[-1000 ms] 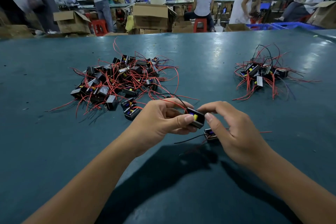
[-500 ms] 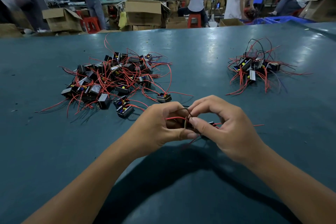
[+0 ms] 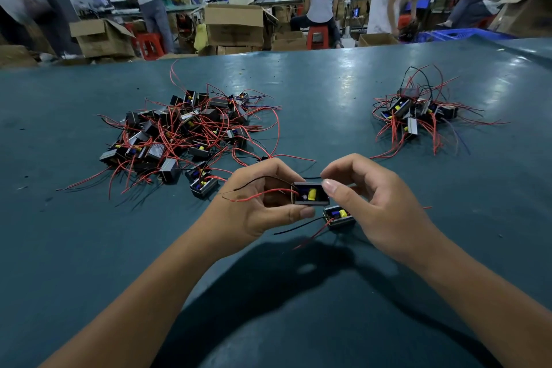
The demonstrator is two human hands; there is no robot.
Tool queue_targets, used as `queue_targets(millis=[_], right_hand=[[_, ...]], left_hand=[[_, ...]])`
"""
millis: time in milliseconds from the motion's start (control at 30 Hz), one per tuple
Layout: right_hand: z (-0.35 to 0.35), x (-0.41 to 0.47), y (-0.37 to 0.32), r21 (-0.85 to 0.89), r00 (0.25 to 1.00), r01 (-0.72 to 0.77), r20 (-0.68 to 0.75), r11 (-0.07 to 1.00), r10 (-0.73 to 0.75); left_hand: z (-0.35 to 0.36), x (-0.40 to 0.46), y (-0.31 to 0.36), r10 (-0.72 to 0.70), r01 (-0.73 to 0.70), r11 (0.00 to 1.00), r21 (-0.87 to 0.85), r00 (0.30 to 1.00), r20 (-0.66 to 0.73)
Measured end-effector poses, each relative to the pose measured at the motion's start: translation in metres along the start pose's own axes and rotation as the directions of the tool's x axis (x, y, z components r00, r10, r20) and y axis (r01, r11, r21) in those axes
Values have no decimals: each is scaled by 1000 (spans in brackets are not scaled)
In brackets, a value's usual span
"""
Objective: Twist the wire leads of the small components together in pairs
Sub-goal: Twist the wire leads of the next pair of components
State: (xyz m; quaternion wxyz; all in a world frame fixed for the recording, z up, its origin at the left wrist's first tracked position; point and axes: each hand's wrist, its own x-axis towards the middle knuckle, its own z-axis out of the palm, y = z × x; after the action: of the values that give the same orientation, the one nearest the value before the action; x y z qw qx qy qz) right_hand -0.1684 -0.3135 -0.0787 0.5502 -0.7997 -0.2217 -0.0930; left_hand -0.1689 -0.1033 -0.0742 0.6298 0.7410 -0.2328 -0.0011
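Note:
A small black box component (image 3: 310, 193) with a yellow part inside is held above the table between both hands. My left hand (image 3: 257, 203) curls around its left end, thumb under it, and its red and black leads (image 3: 257, 192) stick out leftward across my fingers. My right hand (image 3: 370, 203) pinches its right end with thumb and forefinger. A second component (image 3: 339, 216) lies on the table just under my right hand, its red and black leads trailing toward me.
A large pile of components with red leads (image 3: 185, 134) lies at the left on the teal table (image 3: 298, 92). A smaller pile (image 3: 421, 113) sits at the right. Cardboard boxes (image 3: 233, 25), red stools and several people fill the room behind.
Both hands were bunched together over the wires; now they have spread slightly and hold the component flat with its open face up and its leads pointing left.

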Motion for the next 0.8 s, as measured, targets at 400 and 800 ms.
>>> queue_targets(millis=[400, 800], right_hand=[[1, 2, 3, 91, 996, -85, 14, 992, 84], [1, 2, 10, -18, 995, -95, -34, 995, 94]], left_hand=[[-8, -2, -2, 231, -347, 760, 550, 934, 271], [-49, -4, 23, 333, -348, 543, 765, 925, 184]])
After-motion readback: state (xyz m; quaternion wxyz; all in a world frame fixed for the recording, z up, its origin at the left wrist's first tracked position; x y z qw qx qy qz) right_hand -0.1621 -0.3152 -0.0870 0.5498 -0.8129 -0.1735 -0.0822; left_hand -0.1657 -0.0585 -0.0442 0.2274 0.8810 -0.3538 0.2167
